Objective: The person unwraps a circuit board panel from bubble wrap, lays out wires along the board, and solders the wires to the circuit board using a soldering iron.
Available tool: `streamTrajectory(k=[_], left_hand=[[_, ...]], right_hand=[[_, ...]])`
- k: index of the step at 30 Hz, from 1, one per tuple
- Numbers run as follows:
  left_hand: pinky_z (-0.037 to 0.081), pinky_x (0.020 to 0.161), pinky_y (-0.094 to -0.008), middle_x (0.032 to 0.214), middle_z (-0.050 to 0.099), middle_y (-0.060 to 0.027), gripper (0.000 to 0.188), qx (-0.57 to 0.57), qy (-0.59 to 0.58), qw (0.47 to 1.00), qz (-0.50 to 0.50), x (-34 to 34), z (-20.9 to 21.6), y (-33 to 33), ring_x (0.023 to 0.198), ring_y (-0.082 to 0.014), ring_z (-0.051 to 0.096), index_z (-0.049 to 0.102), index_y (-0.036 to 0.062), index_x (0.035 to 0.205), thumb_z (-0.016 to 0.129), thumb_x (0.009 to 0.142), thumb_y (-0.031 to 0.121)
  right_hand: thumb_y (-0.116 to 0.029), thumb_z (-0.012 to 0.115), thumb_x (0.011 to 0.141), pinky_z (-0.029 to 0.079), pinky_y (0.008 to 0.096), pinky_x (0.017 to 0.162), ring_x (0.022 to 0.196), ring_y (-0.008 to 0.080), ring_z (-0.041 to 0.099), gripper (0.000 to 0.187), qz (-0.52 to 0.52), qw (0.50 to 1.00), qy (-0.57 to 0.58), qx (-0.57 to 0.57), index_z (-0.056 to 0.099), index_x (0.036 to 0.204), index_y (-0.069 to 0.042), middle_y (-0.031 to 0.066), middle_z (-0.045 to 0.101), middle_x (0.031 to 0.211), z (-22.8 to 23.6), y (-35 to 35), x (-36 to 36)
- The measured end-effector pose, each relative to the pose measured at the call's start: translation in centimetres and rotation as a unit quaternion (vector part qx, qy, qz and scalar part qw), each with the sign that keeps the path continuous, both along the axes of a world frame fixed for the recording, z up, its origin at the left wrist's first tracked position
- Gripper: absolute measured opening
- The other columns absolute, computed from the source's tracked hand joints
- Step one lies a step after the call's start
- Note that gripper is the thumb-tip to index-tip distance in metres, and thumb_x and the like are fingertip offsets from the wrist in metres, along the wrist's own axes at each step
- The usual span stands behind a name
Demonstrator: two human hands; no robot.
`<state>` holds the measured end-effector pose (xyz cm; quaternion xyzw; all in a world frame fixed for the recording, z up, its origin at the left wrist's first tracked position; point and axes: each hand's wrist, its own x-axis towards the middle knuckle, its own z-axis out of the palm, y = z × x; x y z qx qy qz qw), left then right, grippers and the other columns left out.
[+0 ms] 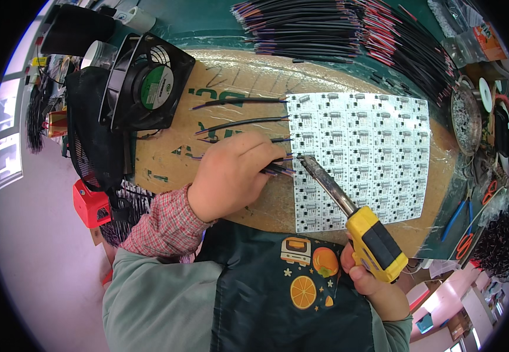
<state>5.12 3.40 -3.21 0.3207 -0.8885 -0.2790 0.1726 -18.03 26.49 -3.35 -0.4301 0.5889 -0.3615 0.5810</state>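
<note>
My left hand [231, 170] is closed on a few thin black-sleeved wires [277, 170], whose ends reach the left edge of a white circuit board panel [363, 158]. Purple ends show on some of the wires. In my right hand [367, 283] is a yellow and black soldering iron [378, 243]. Its dark tip meets the panel's left edge, right beside the wire ends. Further up that same edge, other black wires [240, 122] run out to the left from the small repeated boards. My left fingers hide part of the wires they grip.
The panel lies on a brown cardboard sheet [225, 70]. A black fan [149, 88] stands at the left, above a red box [90, 203]. Wire bundles [307, 29] lie along the back. At the right are a round metal dish [467, 120], blue-handled pliers [454, 220] and orange-handled scissors [464, 245].
</note>
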Motion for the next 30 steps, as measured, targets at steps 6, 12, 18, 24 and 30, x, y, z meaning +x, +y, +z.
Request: streamTrajectory(k=[6, 12, 18, 24, 30], left_hand=[[0.05, 0.072, -0.0369, 0.088, 0.062, -0.0076, 0.025, 0.049, -0.039, 0.998, -0.025, 0.0, 0.8, -0.8, 0.085, -0.0281, 0.062, 0.068, 0.0076, 0.093, 0.07, 0.07, 0.0], [0.05, 0.071, -0.0369, 0.087, 0.062, -0.0067, 0.025, 0.055, -0.045, 0.997, -0.023, -0.1, 0.9, -0.8, 0.085, -0.0279, 0.062, 0.068, 0.0082, 0.094, 0.069, 0.07, 0.001], [0.05, 0.071, -0.0366, 0.087, 0.062, -0.007, 0.024, 0.053, -0.045, 0.997, -0.023, -0.2, 0.9, -0.8, 0.085, -0.0279, 0.062, 0.068, 0.0077, 0.094, 0.07, 0.071, 0.001], [0.05, 0.071, -0.0367, 0.089, 0.062, -0.0073, 0.023, 0.052, -0.047, 0.997, -0.021, -0.2, 0.9, -0.8, 0.085, -0.0283, 0.062, 0.068, 0.0075, 0.094, 0.071, 0.071, 0.003], [0.05, 0.072, -0.0365, 0.091, 0.063, -0.0092, 0.02, 0.058, -0.052, 0.997, -0.029, -0.3, 1.5, -0.8, 0.086, -0.0291, 0.062, 0.066, 0.0059, 0.095, 0.071, 0.075, 0.007]], right_hand=[[-0.027, 0.07, 0.074, 0.047, 0.0358, 0.055, 0.064, 0.0262, 0.061, 0.02, -0.015, 1.0, 0.016, 0.012, 0.062, 0.078, -0.009, 0.0059, 0.06, 0.074, 0.3, -0.1, 0.2], [-0.03, 0.068, 0.077, 0.047, 0.0389, 0.058, 0.069, 0.0298, 0.06, 0.02, 0.04, 0.997, 0.054, 0.027, 0.061, 0.077, -0.01, 0.0074, 0.06, 0.075, 0.5, -0.4, 0.0], [-0.028, 0.068, 0.078, 0.045, 0.0383, 0.055, 0.065, 0.0287, 0.059, 0.02, 0.07, 0.996, 0.055, 0.017, 0.06, 0.077, -0.01, 0.0073, 0.059, 0.072, 0.3, -0.5, -0.1], [-0.025, 0.072, 0.079, 0.039, 0.0311, 0.05, 0.056, 0.0173, 0.052, 0.023, -0.081, 0.989, -0.128, -0.001, 0.058, 0.077, -0.007, 0.0029, 0.054, 0.066, -0.1, -0.1, 0.6], [-0.03, 0.074, 0.081, 0.038, 0.0282, 0.052, 0.059, 0.0136, 0.05, 0.031, -0.116, 0.977, -0.177, -0.009, 0.056, 0.081, -0.006, 0.0002, 0.052, 0.068, 0.3, -0.8, 1.1]])
